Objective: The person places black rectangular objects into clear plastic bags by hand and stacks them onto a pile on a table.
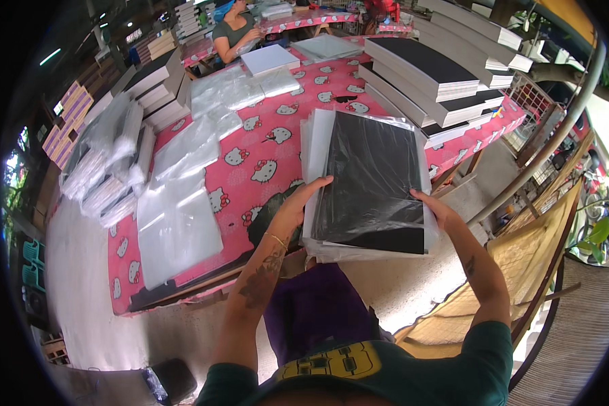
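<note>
Between my two hands is a stack of black sheets [375,183] in a clear plastic sleeve, with white or clear layers showing along its left and lower edges. My left hand [301,204] grips its left side, thumb on top. On the right side, my right hand [434,208] holds the edge, its thumb also over the plastic. The fingers beneath are hidden. The stack is at the table's near edge, and I cannot tell whether it rests there. Flat clear plastic sleeves [179,223] lie on the table to the left.
A pink patterned cloth [240,177] covers the table. Tall piles of black-topped sheets [419,64] stand back right. Plastic-wrapped bundles [108,155] and more black-topped piles [159,81] stand left. A white stack [271,59] lies farther back. Another person [237,34] is beyond the table.
</note>
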The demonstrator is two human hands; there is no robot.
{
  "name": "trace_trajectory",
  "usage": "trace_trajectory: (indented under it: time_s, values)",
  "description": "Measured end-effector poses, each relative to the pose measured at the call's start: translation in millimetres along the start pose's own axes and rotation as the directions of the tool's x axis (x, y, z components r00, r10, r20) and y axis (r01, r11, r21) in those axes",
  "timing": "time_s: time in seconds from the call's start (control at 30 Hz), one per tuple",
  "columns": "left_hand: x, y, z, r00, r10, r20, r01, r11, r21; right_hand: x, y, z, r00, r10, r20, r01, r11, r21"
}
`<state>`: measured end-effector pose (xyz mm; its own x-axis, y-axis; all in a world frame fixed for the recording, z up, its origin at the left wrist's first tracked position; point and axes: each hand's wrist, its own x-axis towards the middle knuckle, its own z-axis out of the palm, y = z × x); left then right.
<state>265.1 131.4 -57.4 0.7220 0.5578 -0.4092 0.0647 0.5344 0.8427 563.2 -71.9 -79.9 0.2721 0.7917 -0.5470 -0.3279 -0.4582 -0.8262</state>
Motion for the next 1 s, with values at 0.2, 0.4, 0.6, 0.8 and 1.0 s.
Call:
trace_trajectory:
  time_s: [0.2,0.4,0.6,0.8,1.0]
  values:
    - [-32,-21,7,0.972,0.214,-0.094,-0.182,0.944,0.275,-13,63,11,0.941,-0.311,-0.135,0.305,0.950,-0.064]
    - [-106,-6,-1,0.782,0.595,-0.186,-0.468,0.757,0.455,-22,70,70,0.822,-0.538,-0.189,0.556,0.829,0.062]
    - [-138,68,-40,0.536,0.840,-0.083,-0.763,0.524,0.379,-11,-48,124,0.593,-0.805,0.010,0.804,0.593,0.048]
    - [-144,89,-93,0.628,0.769,-0.117,-0.714,0.630,0.306,16,-101,158,0.565,-0.790,0.240,0.818,0.573,-0.040]
    - [-119,63,-106,0.691,0.695,-0.199,-0.692,0.715,0.095,46,-92,200,0.456,-0.877,0.150,0.875,0.473,0.102]
